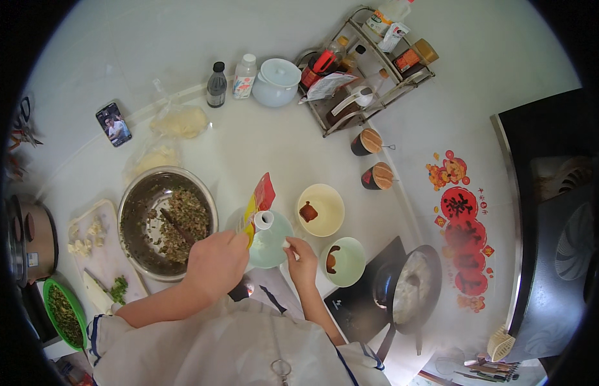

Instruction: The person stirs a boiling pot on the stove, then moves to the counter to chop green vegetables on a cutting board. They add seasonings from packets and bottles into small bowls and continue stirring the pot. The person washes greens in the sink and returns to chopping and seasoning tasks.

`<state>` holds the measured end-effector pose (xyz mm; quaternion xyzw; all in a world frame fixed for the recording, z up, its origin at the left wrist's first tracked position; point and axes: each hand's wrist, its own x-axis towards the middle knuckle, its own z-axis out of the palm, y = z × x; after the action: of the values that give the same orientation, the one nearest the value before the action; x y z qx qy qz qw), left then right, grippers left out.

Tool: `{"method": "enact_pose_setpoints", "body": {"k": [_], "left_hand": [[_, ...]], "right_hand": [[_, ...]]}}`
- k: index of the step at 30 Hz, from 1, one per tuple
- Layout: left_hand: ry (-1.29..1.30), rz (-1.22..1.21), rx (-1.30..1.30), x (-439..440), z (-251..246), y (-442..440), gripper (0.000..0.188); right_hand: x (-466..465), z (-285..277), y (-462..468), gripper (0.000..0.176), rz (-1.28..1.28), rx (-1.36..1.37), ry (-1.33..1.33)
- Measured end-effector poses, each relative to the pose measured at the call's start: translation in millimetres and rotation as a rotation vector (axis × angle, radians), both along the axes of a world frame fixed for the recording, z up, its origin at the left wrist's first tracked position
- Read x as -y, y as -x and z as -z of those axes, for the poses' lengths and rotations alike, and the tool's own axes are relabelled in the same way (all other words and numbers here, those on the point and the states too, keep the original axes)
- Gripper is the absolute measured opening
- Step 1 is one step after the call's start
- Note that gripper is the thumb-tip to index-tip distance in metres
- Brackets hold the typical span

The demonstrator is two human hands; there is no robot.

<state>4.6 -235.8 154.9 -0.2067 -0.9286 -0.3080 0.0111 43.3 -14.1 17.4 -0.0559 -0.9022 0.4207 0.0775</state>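
My left hand (217, 263) grips a yellow and red pouch (263, 191) with an uncapped white spout (264, 220). The pouch is held over a pale blue bowl (275, 255), whose contents I cannot make out. At that bowl's right edge my right hand (301, 263) pinches a small white cap (286, 244). Two bowls stand beside it, a cream one (330, 207) and a pale green one (355, 258), each with dark brown sauce at the bottom. Left of my left hand is a steel basin (130, 241) of minced filling (183, 212) with a dark utensil in it.
A steaming wok (434, 270) sits on a black cooktop (347, 304) at right. A knife (99, 284) lies on the cutting board (106, 217). Dough bags (181, 120), bottles (216, 87), a lidded pot (275, 91) and a condiment rack (384, 53) line the wall.
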Motion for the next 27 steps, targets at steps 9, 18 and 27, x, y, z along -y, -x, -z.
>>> {"method": "enact_pose_setpoints", "body": {"k": [9, 18, 27], "left_hand": [[-0.044, -0.004, 0.009, -2, 0, 0, 0.013], [0.04, 0.055, -0.074, -10, 5, -1, 0.008], [0.126, 0.29, -0.017, -37, 11, -6, 0.007]], "right_hand": [[4, -14, -6, 0.027, 0.085, -0.013, 0.651], [-36, -48, -44, 0.025, 0.224, -0.242, 0.857], [-143, -29, -69, 0.024, 0.383, 0.17, -0.461]]}}
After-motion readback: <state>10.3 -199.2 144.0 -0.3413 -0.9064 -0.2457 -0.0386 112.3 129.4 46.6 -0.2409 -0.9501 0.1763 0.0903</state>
